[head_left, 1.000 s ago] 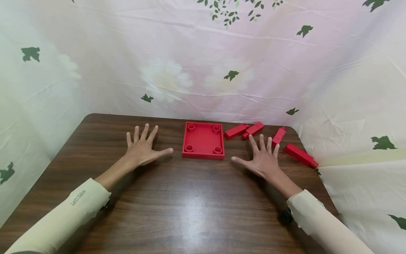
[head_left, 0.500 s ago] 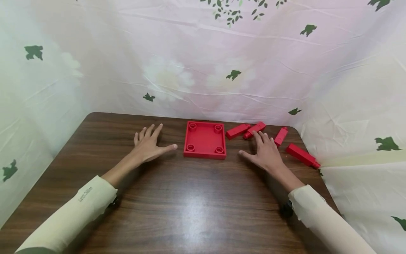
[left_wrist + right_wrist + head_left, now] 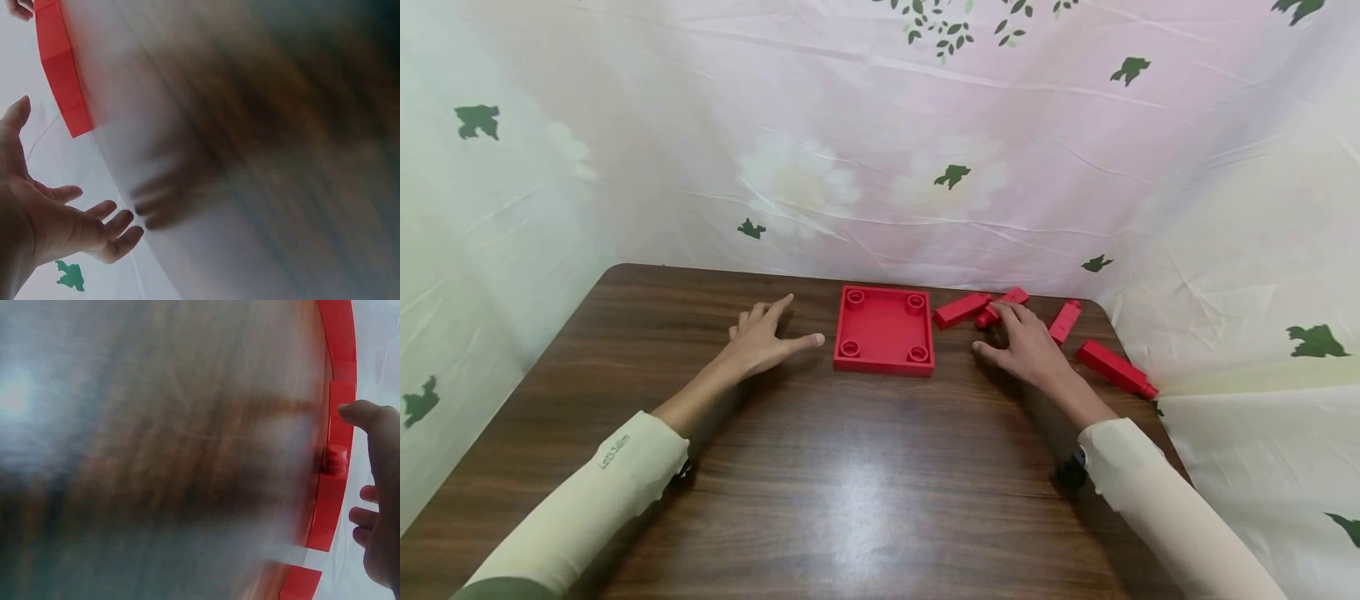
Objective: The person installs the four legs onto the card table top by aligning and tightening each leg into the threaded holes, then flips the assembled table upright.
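Reach stage, in my judgement; no grip seen.
The wood-grain table (image 3: pixel 850 433) comes nearest me. Over it, the left hand (image 3: pixel 756 343) holds nothing, thumb and forefinger extended, other fingers loosely bent; the right hand (image 3: pixel 1032 350) has bent fingers, thumb apart, nothing visibly held. To its right lies the outermost red bar (image 3: pixel 1108 365). The red square tray (image 3: pixel 883 327) sits between the hands. Counting outward from the tray, further back, are the third bar (image 3: pixel 1064 321), the first bar (image 3: pixel 961 309) and the second bar (image 3: pixel 1017 295), partly behind the right fingertips; contact I cannot tell. I judge the next move calls for closing thumb and fingers across the second bar. Patterned cloth (image 3: pixel 820 125) hangs behind.
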A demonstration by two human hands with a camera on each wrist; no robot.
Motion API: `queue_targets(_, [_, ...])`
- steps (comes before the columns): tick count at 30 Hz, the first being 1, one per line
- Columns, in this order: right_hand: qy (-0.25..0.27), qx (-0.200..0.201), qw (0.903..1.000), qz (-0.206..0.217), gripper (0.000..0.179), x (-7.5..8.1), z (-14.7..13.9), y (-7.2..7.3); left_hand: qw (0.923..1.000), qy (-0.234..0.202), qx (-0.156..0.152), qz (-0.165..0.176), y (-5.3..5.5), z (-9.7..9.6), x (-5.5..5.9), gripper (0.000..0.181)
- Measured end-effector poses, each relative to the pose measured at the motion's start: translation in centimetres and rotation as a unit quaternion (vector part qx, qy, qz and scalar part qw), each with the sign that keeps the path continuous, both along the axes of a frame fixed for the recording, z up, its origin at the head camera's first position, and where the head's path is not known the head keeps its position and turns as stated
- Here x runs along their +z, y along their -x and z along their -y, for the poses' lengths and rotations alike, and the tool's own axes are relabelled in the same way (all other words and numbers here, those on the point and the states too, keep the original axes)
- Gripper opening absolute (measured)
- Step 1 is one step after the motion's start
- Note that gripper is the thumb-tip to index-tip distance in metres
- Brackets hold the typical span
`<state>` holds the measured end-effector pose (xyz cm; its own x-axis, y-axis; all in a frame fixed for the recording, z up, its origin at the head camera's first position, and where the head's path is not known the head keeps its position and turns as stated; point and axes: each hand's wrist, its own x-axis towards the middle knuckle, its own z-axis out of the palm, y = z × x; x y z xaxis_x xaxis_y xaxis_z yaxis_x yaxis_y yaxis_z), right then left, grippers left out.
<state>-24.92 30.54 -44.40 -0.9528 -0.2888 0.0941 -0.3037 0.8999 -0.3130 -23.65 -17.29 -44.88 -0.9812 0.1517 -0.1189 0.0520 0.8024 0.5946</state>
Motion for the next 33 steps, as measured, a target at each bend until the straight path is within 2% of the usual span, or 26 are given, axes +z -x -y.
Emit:
queue_targets(13, [0.034, 0.019, 0.9992, 0.008, 0.077, 0.2, 0.1, 2.5, 0.9971, -0.068, -0.012, 0.033, 0.9, -1.1, 1.2, 0.102])
queue_targets(16, [0.045, 0.032, 0.9984, 0.013, 0.074, 0.1, 0.2, 3.0, 0.9919, -0.116, -0.014, 0.050, 1.2, -1.4, 1.2, 0.092])
queue_targets(19, [0.057, 0.042, 0.9973, 0.021, 0.071, 0.0, 0.4, 3.5, 0.9793, -0.186, -0.019, 0.078, 1.5, -1.6, 0.9, 0.082])
queue_targets(25, [0.085, 0.060, 0.9939, 0.036, 0.067, -0.4, 0.7, 4.7, 0.9418, -0.305, -0.016, 0.140, 2.0, -2.1, 0.1, 0.071])
queue_targets(28, [0.098, 0.067, 0.9920, 0.042, 0.065, -0.6, 0.9, 5.2, 0.9243, -0.345, -0.015, 0.163, 2.1, -2.3, -0.3, 0.068])
queue_targets(33, [0.123, 0.072, 0.9888, 0.045, 0.063, -0.8, 1.0, 5.8, 0.9047, -0.387, -0.017, 0.177, 2.1, -2.9, -0.8, 0.069])
